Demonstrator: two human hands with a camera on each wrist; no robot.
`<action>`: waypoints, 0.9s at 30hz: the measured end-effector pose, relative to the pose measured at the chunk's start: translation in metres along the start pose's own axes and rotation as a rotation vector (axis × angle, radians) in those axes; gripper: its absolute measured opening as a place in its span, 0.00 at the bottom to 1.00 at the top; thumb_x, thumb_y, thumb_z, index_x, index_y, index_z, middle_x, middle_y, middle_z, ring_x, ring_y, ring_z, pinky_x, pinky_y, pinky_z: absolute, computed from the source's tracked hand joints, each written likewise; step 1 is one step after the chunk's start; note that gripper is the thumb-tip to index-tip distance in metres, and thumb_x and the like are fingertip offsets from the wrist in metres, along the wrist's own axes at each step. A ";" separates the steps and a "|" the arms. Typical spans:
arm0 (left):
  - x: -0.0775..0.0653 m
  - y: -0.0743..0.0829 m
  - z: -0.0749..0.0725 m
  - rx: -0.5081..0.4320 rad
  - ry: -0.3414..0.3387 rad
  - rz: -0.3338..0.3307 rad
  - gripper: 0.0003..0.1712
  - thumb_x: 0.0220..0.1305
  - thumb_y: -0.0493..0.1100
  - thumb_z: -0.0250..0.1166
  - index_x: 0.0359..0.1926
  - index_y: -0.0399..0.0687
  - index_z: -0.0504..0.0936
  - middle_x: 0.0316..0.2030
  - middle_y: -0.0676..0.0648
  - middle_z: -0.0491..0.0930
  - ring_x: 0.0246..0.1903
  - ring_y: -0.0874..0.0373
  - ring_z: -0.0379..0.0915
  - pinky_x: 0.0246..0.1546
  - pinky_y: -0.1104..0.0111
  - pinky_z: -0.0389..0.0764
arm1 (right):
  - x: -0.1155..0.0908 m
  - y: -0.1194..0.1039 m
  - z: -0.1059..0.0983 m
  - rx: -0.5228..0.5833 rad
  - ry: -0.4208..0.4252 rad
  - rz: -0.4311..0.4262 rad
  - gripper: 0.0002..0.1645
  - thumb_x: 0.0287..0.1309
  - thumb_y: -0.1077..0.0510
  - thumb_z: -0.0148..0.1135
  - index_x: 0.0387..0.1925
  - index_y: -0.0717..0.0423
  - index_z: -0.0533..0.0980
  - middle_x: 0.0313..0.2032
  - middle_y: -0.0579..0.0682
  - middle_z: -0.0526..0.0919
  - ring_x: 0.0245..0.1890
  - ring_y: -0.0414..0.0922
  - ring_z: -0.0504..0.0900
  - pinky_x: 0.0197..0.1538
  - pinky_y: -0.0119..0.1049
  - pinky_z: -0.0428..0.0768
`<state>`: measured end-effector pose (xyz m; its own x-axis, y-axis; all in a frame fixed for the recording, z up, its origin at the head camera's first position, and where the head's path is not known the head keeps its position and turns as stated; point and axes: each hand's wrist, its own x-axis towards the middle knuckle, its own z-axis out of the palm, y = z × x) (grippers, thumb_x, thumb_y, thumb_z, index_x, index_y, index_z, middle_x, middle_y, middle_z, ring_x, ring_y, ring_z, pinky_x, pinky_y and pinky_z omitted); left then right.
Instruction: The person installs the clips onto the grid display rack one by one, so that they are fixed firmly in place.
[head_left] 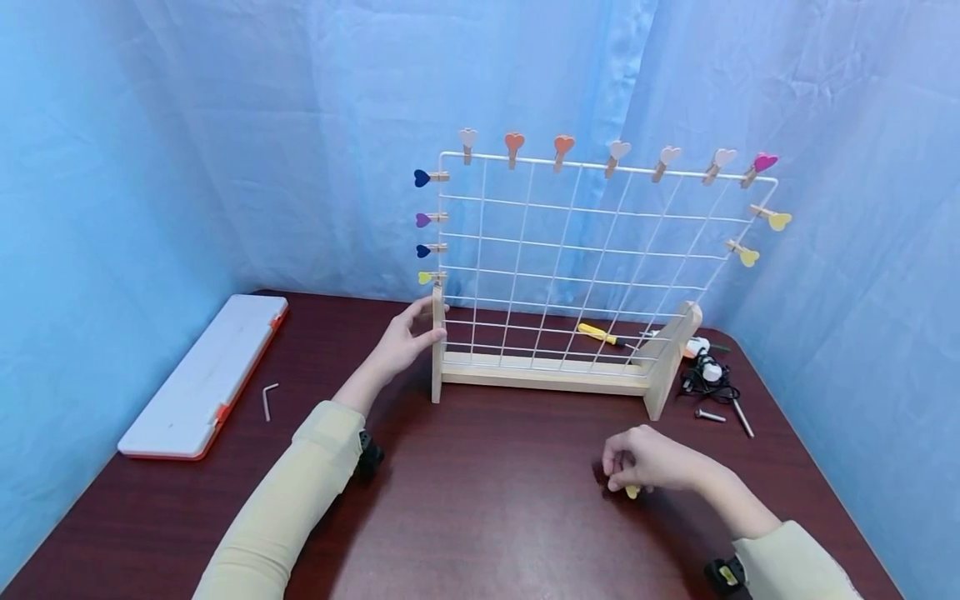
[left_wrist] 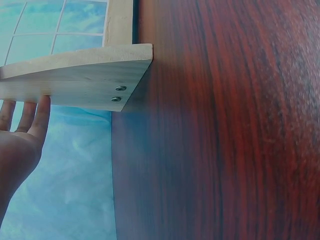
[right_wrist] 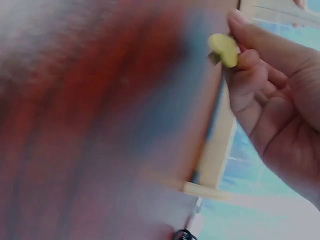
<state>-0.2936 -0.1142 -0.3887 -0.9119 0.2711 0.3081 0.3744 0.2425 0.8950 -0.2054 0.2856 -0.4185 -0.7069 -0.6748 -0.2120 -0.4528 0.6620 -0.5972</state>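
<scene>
A white wire grid (head_left: 558,246) stands in a wooden stand (head_left: 540,377), with heart-topped clothespins along its top and both sides. My left hand (head_left: 401,337) holds the stand's left upright (head_left: 438,358), thumb at the near edge and fingers reaching toward the far side. In the left wrist view, fingertips (left_wrist: 44,102) meet the upright's outer face, and two screws show near its foot. Low over the table in front of the stand, my right hand (head_left: 652,462) pinches a clothespin with a yellow heart (right_wrist: 223,50). Most of that clothespin's wooden body is hidden by the fingers.
A white and orange case (head_left: 206,375) lies at the left, a hex key (head_left: 267,402) beside it. Behind the grid is a yellow screwdriver (head_left: 597,335). Right of the stand are a black cable (head_left: 708,379), a bolt (head_left: 710,416) and a metal rod (head_left: 743,419). Blue curtains surround the table.
</scene>
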 end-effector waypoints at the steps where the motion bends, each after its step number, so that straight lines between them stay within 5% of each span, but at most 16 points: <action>1: 0.001 -0.002 0.000 -0.003 0.001 0.003 0.30 0.57 0.45 0.61 0.61 0.50 0.64 0.53 0.43 0.71 0.51 0.48 0.67 0.46 0.56 0.73 | -0.001 -0.001 -0.003 0.034 0.029 0.011 0.07 0.47 0.56 0.66 0.28 0.52 0.76 0.19 0.43 0.78 0.13 0.37 0.75 0.16 0.32 0.74; 6: 0.007 -0.018 0.000 0.018 0.011 0.003 0.32 0.55 0.51 0.62 0.61 0.54 0.64 0.54 0.47 0.71 0.52 0.52 0.67 0.46 0.58 0.73 | -0.012 -0.010 -0.027 0.138 0.244 0.001 0.08 0.49 0.55 0.64 0.32 0.53 0.77 0.22 0.47 0.81 0.18 0.42 0.80 0.23 0.37 0.78; 12: 0.010 -0.027 -0.001 0.033 0.022 0.003 0.32 0.55 0.53 0.61 0.60 0.60 0.64 0.54 0.50 0.70 0.52 0.54 0.67 0.46 0.58 0.73 | -0.023 -0.022 -0.053 -0.004 0.464 0.011 0.08 0.48 0.46 0.63 0.32 0.41 0.79 0.27 0.39 0.82 0.25 0.37 0.80 0.28 0.31 0.77; 20: 0.000 -0.001 -0.001 0.005 0.000 -0.012 0.30 0.57 0.47 0.61 0.61 0.52 0.64 0.54 0.45 0.70 0.52 0.50 0.66 0.47 0.56 0.73 | -0.035 -0.027 -0.079 0.198 0.554 0.023 0.10 0.54 0.60 0.59 0.37 0.60 0.71 0.32 0.59 0.79 0.27 0.47 0.83 0.27 0.35 0.80; 27: -0.001 0.003 0.000 -0.003 -0.008 -0.019 0.32 0.57 0.44 0.61 0.62 0.45 0.62 0.54 0.42 0.70 0.53 0.47 0.66 0.47 0.55 0.72 | -0.052 -0.029 -0.102 -0.029 0.766 0.069 0.17 0.52 0.60 0.61 0.46 0.55 0.75 0.29 0.46 0.83 0.23 0.37 0.82 0.26 0.27 0.77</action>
<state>-0.2920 -0.1138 -0.3865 -0.9176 0.2736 0.2883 0.3564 0.2454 0.9015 -0.2107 0.3345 -0.3111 -0.9082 -0.2240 0.3536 -0.4006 0.7100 -0.5792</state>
